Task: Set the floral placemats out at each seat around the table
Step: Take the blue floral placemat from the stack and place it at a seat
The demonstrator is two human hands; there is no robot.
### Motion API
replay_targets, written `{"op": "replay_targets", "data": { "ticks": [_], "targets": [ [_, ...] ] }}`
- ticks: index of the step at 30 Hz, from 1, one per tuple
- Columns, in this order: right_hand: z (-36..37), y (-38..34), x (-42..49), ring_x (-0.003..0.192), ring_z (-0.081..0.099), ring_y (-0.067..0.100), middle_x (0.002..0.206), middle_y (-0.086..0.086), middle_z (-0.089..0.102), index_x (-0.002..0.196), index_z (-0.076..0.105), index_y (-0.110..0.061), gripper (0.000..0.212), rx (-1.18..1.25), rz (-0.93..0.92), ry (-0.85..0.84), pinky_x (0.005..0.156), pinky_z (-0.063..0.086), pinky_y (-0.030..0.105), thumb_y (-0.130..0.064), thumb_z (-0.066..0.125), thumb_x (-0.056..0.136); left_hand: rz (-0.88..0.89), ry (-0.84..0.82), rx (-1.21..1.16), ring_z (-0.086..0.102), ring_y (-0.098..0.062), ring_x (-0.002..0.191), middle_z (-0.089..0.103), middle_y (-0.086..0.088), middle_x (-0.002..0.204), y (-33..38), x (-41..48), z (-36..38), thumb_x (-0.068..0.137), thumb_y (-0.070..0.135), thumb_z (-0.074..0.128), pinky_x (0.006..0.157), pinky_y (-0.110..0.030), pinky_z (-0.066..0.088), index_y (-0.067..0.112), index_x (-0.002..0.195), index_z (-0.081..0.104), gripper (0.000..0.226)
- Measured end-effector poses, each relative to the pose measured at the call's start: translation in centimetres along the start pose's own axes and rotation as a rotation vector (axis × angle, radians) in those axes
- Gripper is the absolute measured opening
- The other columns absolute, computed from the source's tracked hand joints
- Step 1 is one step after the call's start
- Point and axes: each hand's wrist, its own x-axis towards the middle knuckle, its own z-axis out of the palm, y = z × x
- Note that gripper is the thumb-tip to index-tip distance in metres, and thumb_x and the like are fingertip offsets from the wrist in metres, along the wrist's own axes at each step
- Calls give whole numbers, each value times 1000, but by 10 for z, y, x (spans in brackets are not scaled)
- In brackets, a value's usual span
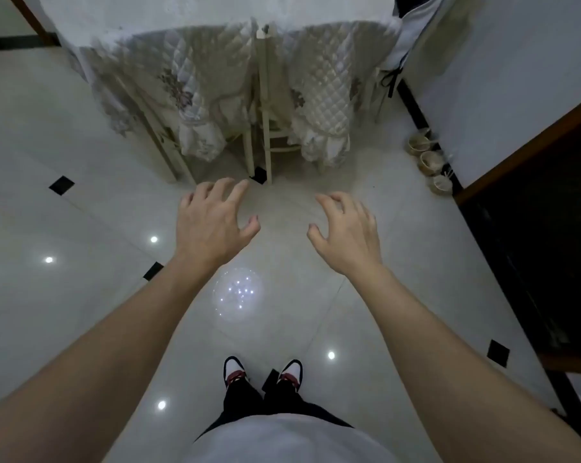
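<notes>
I stand on a glossy tiled floor facing a table with a white lace cloth at the top of the view. Two chairs are pushed in under its near edge, each with a quilted cream cover carrying a floral print: the left chair and the right chair. My left hand and my right hand reach forward above the floor, fingers spread, holding nothing, well short of the chairs. I see no placemat on the visible part of the table.
Three small woven baskets sit on the floor by the white wall at right. A dark doorway with a brown frame lies to the right. My feet in red, white and black shoes stand on the pale tiles.
</notes>
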Motion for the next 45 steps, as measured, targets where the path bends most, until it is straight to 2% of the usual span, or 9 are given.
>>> {"op": "replay_targets", "data": {
  "ticks": [16,24,29,33,40,45],
  "targets": [
    [-9,28,119,124,47,26,133,6,54,137,52,-22,54,2,-78,67,103,36,45,-42,55,87,4,118,48,54,-29,117,58,-2,135,11,105,-7,86,57,48,90,-45,47,25,140,47,62],
    [-9,21,252,120,50,26,127,4,56,129,54,-25,48,-7,-47,98,101,39,47,-43,55,85,22,142,5,52,-28,122,56,-2,138,-21,242,0,87,58,47,96,-46,44,27,141,46,62],
    [-12,12,354,125,48,26,133,6,54,134,53,-24,52,-24,-21,119,103,38,48,-41,56,85,48,153,-36,50,-30,123,54,-4,140,-43,343,1,88,56,47,96,-47,45,25,143,44,64],
    [-9,9,415,122,51,27,130,7,57,131,56,-21,50,-11,-11,169,103,40,51,-40,58,84,57,142,-41,51,-31,125,54,-5,141,-57,408,3,86,56,47,97,-49,44,24,142,46,65],
    [-4,27,497,124,48,26,133,7,55,133,54,-21,51,-25,20,132,104,38,49,-41,54,85,99,114,-67,50,-32,125,56,-4,141,-63,502,14,87,54,48,98,-50,45,25,139,48,60],
    [4,52,568,120,52,28,127,10,59,127,60,-16,48,6,16,198,100,41,49,-36,57,84,98,99,-51,52,-31,124,57,-4,140,-56,573,29,88,53,49,97,-49,45,25,140,48,59]
  ]
}}
